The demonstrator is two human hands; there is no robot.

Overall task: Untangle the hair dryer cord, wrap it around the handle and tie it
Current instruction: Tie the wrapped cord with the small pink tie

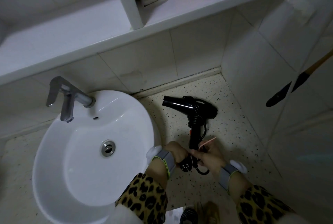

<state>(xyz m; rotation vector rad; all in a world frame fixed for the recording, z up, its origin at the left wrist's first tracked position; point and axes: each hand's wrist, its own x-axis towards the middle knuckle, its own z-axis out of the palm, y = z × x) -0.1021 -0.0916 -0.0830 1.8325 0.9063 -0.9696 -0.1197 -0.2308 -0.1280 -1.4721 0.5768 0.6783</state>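
Hair dryer (189, 106) lies on speckled counter (234, 133), centre right of frame. Cord (194, 120) looped messy over body and handle. Lower centre: left hand (177, 153) grips plug (185, 167), right hand (207, 158) pinches cord beside it. Step likely untangling. Next move needs pulling loops free from handle.

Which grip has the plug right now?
The left grip, the hand nearer the sink, holds the black plug. The right grip instead pinches a thin tan strip beside the hair dryer handle.

Head view, steeply down, seemingly close over the counter (225, 133).
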